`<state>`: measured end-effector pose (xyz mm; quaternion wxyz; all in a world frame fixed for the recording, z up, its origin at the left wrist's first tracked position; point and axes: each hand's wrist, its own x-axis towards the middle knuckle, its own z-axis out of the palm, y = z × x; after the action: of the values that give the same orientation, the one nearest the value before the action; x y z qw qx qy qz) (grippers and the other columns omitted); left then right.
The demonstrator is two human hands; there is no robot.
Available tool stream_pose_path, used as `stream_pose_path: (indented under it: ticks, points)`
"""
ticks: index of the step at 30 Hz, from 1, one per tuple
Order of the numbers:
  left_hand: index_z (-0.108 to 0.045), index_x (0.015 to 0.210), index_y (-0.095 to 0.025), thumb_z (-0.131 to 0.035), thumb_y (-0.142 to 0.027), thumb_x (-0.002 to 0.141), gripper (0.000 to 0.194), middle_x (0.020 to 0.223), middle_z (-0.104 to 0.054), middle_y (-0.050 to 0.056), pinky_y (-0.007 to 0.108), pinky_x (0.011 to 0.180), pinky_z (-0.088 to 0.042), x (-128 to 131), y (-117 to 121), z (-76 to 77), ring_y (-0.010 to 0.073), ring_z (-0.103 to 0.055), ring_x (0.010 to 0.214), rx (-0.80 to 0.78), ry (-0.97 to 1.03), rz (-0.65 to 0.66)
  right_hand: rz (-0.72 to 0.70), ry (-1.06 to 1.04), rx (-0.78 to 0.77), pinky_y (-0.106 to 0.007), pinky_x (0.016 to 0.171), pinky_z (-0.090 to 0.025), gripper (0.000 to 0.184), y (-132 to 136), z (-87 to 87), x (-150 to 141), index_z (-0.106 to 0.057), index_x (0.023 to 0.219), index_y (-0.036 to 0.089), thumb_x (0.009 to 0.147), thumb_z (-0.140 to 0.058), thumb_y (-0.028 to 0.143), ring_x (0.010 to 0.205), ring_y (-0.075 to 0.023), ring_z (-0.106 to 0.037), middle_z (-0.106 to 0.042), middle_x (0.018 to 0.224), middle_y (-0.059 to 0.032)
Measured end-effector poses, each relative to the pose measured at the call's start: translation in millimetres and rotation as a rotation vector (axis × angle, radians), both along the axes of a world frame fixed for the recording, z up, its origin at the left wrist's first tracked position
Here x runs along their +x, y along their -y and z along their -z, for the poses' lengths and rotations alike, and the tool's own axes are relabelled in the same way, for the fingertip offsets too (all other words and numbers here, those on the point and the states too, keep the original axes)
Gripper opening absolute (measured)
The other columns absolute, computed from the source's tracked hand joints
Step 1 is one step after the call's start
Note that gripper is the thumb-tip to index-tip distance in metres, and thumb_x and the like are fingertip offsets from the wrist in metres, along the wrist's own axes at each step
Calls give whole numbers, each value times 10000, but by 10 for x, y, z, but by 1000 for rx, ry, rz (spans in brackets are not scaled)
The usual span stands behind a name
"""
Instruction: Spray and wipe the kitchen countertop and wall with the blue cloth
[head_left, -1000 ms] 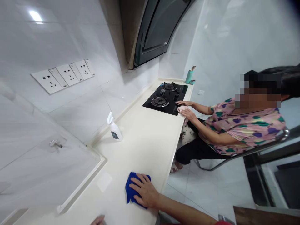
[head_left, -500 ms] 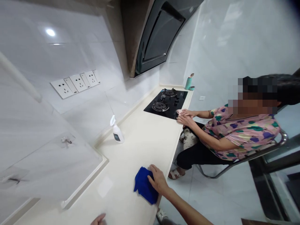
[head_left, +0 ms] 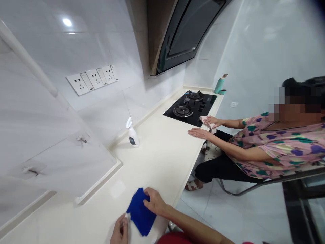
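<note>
A blue cloth (head_left: 142, 215) lies on the pale countertop (head_left: 162, 159), near its front edge. My right hand (head_left: 156, 203) is at the cloth's upper right side, its thumb and fingers closed on the fabric. At the cloth's left corner, my left hand (head_left: 120, 230) has its fingers pinched on a small white piece (head_left: 128, 217), which looks like a tag or a scrap; whether it is joined to the cloth I cannot tell.
A white spray bottle (head_left: 133, 135) stands near the wall. Beyond it is a black gas hob (head_left: 190, 107) under a range hood (head_left: 193, 30). A seated person (head_left: 279, 145) holds a pale pink cloth (head_left: 204, 119) at the hob's edge. A green bottle (head_left: 218, 85) stands in the far corner.
My left hand has come up to the cloth's left corner and pinches the white piece. My right hand and the cloth are further left. The other person's nearer hand has moved onto the counter.
</note>
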<state>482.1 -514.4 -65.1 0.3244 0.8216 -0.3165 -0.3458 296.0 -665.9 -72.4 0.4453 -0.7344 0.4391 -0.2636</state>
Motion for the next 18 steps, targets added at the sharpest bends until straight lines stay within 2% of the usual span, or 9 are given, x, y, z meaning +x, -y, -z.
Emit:
stream_pose_path:
  ticks: [2, 4, 6, 8, 11, 13, 16, 18]
  points:
    - [-544, 1296, -249, -438, -696, 808, 670, 1248, -708, 92, 463, 1102, -467, -34, 15, -95, 271, -670, 1144, -24, -23, 3, -48, 107, 21, -341, 893, -503, 308, -102, -57, 206, -632, 979, 213, 674, -616, 173, 928, -198, -641, -692, 975, -32]
    - [-493, 1355, -223, -430, -683, 818, 710, 1280, -691, 120, 456, 1095, -477, -72, 31, -178, 269, -672, 1143, -58, -21, -34, -79, 202, 63, -311, 818, -524, 269, -149, -94, 386, -624, 961, 223, 696, -612, 178, 871, -177, -650, -689, 941, -6]
    - [-441, 1410, -209, -429, -675, 823, 750, 1363, -640, 151, 447, 1071, -499, -84, 51, -254, 270, -659, 1174, -82, -1, -122, -75, 275, 108, -290, 723, -534, 230, -141, -94, 503, -606, 997, 226, 768, -586, 217, 783, -158, -650, -678, 906, 5]
    - [-414, 1434, -214, -441, -661, 825, 756, 1421, -595, 161, 434, 1046, -517, -50, 70, -328, 272, -634, 1218, -139, 33, -210, -35, 322, 126, -301, 705, -541, 223, -98, -53, 516, -583, 1050, 224, 834, -529, 241, 765, -158, -644, -663, 919, -9]
    - [-448, 1400, -233, -467, -612, 827, 687, 1443, -577, 147, 428, 994, -544, 50, 87, -416, 288, -607, 1256, -210, 99, -278, 38, 355, 84, -374, 864, -535, 285, -21, 54, 316, -576, 1097, 223, 819, -520, 203, 954, -200, -623, -627, 1055, -59]
    - [-483, 1360, -251, -467, -588, 836, 623, 1447, -574, 132, 431, 960, -557, 78, 106, -437, 299, -595, 1269, -207, 127, -270, 70, 366, 14, -413, 965, -497, 351, 20, 128, 73, -578, 1132, 225, 790, -525, 164, 1067, -221, -581, -591, 1140, -83]
    - [-504, 1342, -245, -441, -566, 872, 573, 1418, -597, 130, 442, 994, -545, -41, 210, -377, 282, -594, 1270, -223, 147, -169, 96, 349, -159, -404, 965, -498, 378, 83, 218, -333, -570, 1158, 233, 814, -469, 114, 1049, -208, -577, -584, 1122, -81]
    - [-496, 1366, -207, -417, -533, 904, 571, 1429, -582, 151, 460, 1088, -486, -218, 351, -276, 264, -568, 1302, -284, 191, -35, 112, 289, -264, -381, 927, -516, 369, 142, 265, -568, -574, 1142, 236, 831, -436, 91, 1019, -198, -586, -595, 1093, -73]
